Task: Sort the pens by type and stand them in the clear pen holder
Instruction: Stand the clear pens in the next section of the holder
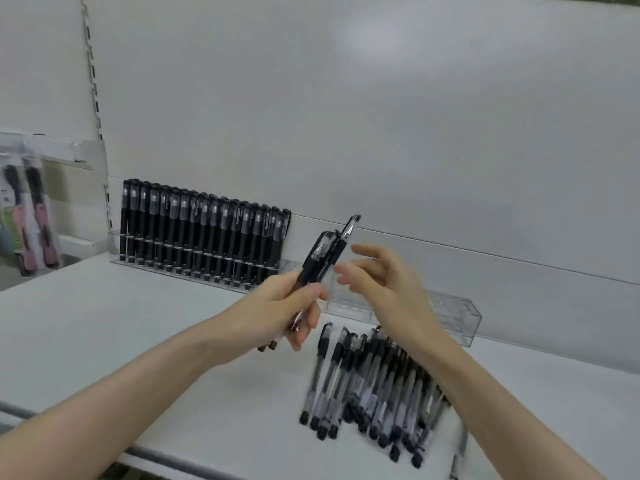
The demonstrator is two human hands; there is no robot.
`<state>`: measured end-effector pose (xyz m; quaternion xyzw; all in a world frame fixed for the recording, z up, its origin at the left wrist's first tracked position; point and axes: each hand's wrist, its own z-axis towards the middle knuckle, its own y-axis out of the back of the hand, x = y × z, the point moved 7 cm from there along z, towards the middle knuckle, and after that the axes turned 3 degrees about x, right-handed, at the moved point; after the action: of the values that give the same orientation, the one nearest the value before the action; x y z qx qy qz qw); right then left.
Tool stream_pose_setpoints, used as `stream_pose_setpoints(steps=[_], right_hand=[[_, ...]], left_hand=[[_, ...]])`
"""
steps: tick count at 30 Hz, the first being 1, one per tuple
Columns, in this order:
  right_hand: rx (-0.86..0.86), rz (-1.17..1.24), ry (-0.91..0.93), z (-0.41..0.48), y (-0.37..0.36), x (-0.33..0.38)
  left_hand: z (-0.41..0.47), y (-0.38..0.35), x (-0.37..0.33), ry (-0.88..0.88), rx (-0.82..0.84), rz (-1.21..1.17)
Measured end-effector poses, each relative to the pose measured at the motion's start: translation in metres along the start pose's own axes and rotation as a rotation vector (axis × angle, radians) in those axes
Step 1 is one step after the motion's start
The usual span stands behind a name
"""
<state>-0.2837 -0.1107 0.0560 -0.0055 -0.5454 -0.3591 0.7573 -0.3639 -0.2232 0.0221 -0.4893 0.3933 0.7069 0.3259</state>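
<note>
The clear pen holder runs along the back of the white shelf. Its left stretch is packed with a row of matte black capped pens standing upright. Its middle is hidden behind the hands, and its right end shows only bare slots.

Just in front of the holder's middle, the left hand is curled round a small bundle of black pens, caps up and tilted to the right. One clear-barrelled pen rises above the others. How many pens are in the bundle is hard to tell, because the fingers cover the barrels; a couple of ends poke out under the palm.

The right hand hangs just beside the bundle with fingers spread and relaxed, holding nothing. Motion blur makes it unclear whether a fingertip touches the pens.

In front of the holder's right half lies a loose heap of clear-barrelled gel pens, blurred and partly covered by the right forearm.

Left of the holder, beyond the shelf's end, hang packaged items, too blurred to identify.
</note>
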Motion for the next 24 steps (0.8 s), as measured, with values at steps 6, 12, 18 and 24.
stream_pose_setpoints(steps=[6,12,18,24], right_hand=[[-0.243,0.246,-0.015,0.046,-0.013,0.017],[-0.313,0.221,0.017,0.071,-0.028,0.019],[-0.365,0.192,0.051,0.077,-0.035,0.020],[-0.396,0.200,0.091,0.092,-0.027,0.017]], left_hand=[[0.027,0.031,0.005,-0.052,0.056,-0.085],[0.047,0.063,0.025,-0.052,-0.034,-0.088],[0.043,0.075,0.038,-0.097,-0.125,-0.075],[0.042,0.108,0.041,-0.155,-0.371,0.008]])
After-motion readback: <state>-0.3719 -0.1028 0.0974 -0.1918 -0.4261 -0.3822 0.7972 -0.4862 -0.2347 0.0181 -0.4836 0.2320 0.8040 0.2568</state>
